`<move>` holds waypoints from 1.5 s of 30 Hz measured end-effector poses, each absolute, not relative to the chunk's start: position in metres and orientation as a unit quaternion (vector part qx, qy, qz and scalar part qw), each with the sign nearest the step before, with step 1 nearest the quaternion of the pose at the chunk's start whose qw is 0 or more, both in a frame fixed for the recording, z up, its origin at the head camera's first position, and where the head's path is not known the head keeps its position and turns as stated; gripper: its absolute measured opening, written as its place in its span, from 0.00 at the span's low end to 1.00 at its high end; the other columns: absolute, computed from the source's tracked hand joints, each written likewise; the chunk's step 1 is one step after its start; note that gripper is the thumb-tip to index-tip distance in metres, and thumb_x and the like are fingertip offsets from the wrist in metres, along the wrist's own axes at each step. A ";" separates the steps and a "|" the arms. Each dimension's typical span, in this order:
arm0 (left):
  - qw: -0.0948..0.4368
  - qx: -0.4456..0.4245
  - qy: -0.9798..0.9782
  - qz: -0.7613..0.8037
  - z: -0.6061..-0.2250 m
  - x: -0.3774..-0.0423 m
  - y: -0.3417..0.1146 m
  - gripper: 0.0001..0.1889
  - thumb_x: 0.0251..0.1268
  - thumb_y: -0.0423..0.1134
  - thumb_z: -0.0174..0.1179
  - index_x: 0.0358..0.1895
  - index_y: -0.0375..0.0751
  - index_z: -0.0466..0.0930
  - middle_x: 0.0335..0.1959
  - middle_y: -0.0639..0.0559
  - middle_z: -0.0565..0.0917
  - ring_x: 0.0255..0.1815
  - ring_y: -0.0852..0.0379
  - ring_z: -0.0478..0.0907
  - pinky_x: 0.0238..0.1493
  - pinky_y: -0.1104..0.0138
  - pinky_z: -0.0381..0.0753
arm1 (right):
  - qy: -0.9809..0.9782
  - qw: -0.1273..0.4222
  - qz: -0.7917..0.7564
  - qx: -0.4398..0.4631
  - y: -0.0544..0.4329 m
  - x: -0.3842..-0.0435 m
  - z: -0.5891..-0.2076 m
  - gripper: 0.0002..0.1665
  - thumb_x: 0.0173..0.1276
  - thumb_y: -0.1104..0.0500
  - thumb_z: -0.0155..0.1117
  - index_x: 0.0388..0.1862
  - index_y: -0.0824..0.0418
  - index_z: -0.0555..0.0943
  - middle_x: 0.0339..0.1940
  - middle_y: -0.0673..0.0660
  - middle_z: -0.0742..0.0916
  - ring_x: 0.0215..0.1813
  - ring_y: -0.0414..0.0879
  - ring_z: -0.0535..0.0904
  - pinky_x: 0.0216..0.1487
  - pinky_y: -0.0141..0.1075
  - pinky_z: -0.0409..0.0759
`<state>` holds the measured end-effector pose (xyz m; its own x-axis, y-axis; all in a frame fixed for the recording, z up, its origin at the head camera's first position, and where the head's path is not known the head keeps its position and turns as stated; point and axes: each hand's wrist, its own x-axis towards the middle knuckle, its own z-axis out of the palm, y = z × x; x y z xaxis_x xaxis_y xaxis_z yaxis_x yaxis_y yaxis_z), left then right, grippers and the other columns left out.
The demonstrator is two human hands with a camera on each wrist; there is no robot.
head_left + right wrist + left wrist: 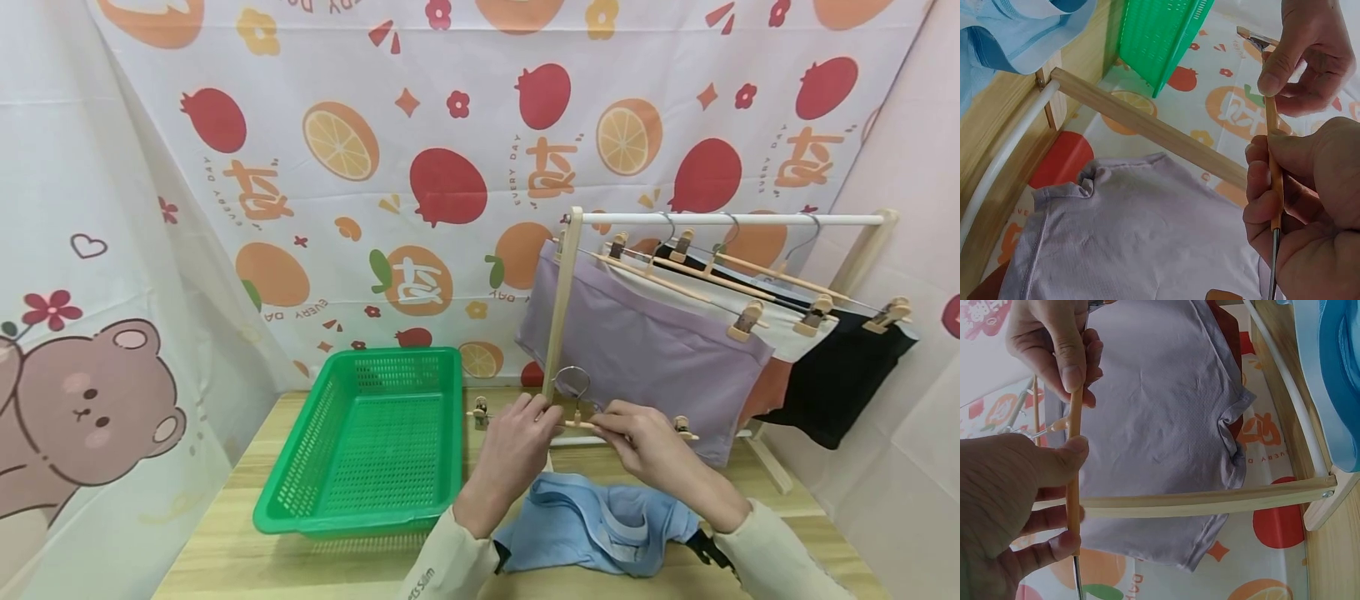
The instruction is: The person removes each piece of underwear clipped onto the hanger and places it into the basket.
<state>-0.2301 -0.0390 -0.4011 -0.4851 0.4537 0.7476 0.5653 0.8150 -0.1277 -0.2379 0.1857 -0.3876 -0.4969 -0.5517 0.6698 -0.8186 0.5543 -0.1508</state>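
Observation:
Both hands hold a wooden clip hanger (579, 424) level over the table, its metal hook pointing up. My left hand (517, 442) grips the bar left of the hook. On the other side of the hook, my right hand (648, 437) pinches the bar between thumb and fingers. In the left wrist view, thumb and fingers wrap the wooden bar (1074, 478). A clip (481, 410) shows beyond the left hand, another clip (682, 425) beyond the right. Below the hands, a light blue garment (551, 533) lies crumpled on the table, partly under the forearms.
A green basket (450, 433) stands on the wooden table (225, 533) at the left. On the right, a rack (562, 308) with a white rail carries a lilac garment (645, 350), a white one, and a black one (832, 383) on clip hangers. A patterned curtain hangs behind.

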 end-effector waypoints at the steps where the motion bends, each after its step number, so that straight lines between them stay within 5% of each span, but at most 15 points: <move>1: 0.412 -0.297 -0.858 -0.068 -0.401 -0.230 -0.038 0.13 0.60 0.43 0.73 0.46 0.51 0.83 0.40 0.57 0.86 0.38 0.60 0.79 0.38 0.71 0.81 | -0.834 0.289 0.232 0.410 0.187 -0.238 -0.387 0.12 0.60 0.71 0.73 0.38 0.57 0.90 0.28 0.44 0.85 0.25 0.26 0.69 0.25 0.17 0.66; 6: 0.425 -0.307 -0.847 -0.081 -0.398 -0.227 -0.035 0.21 0.60 0.41 0.73 0.56 0.50 0.78 0.46 0.54 0.83 0.43 0.58 0.79 0.42 0.69 0.82 | -0.832 0.300 0.231 0.405 0.196 -0.238 -0.381 0.13 0.59 0.72 0.73 0.40 0.59 0.90 0.29 0.43 0.84 0.25 0.26 0.68 0.25 0.17 0.65; 14: 0.402 -0.359 -0.838 -0.089 -0.408 -0.222 -0.028 0.13 0.58 0.44 0.73 0.43 0.50 0.79 0.39 0.57 0.83 0.39 0.60 0.79 0.40 0.71 0.81 | -0.836 0.309 0.229 0.391 0.214 -0.238 -0.371 0.13 0.58 0.72 0.74 0.40 0.59 0.90 0.29 0.42 0.84 0.25 0.27 0.67 0.26 0.18 0.64; 25: 0.202 -0.364 -0.907 -0.067 -0.444 -0.219 -0.008 0.15 0.62 0.52 0.70 0.47 0.55 0.78 0.39 0.60 0.80 0.40 0.63 0.79 0.29 0.74 0.75 | -0.842 0.324 0.223 0.369 0.243 -0.235 -0.358 0.15 0.56 0.74 0.74 0.40 0.59 0.90 0.27 0.45 0.83 0.24 0.27 0.65 0.24 0.18 0.63; 32: 0.104 -0.364 -0.924 -0.057 -0.461 -0.219 0.015 0.23 0.63 0.57 0.68 0.59 0.57 0.78 0.49 0.59 0.83 0.48 0.62 0.80 0.37 0.71 0.80 | -0.849 0.330 0.224 0.347 0.255 -0.232 -0.352 0.15 0.54 0.75 0.75 0.38 0.59 0.90 0.28 0.44 0.84 0.24 0.27 0.65 0.23 0.18 0.64; 39: 0.022 -0.337 -0.941 -0.012 -0.482 -0.223 0.036 0.32 0.59 0.65 0.68 0.68 0.71 0.71 0.61 0.60 0.79 0.60 0.58 0.73 0.46 0.59 0.82 | -0.853 0.333 0.212 0.341 0.261 -0.232 -0.349 0.17 0.54 0.74 0.75 0.38 0.57 0.90 0.27 0.42 0.83 0.24 0.27 0.64 0.23 0.18 0.63; 45: -0.046 -0.303 -0.952 0.020 -0.493 -0.222 0.042 0.34 0.62 0.59 0.69 0.70 0.80 0.65 0.68 0.62 0.74 0.70 0.57 0.69 0.60 0.50 0.81 | -0.851 0.339 0.214 0.338 0.266 -0.233 -0.351 0.17 0.52 0.75 0.76 0.38 0.57 0.91 0.27 0.42 0.84 0.24 0.27 0.65 0.24 0.18 0.63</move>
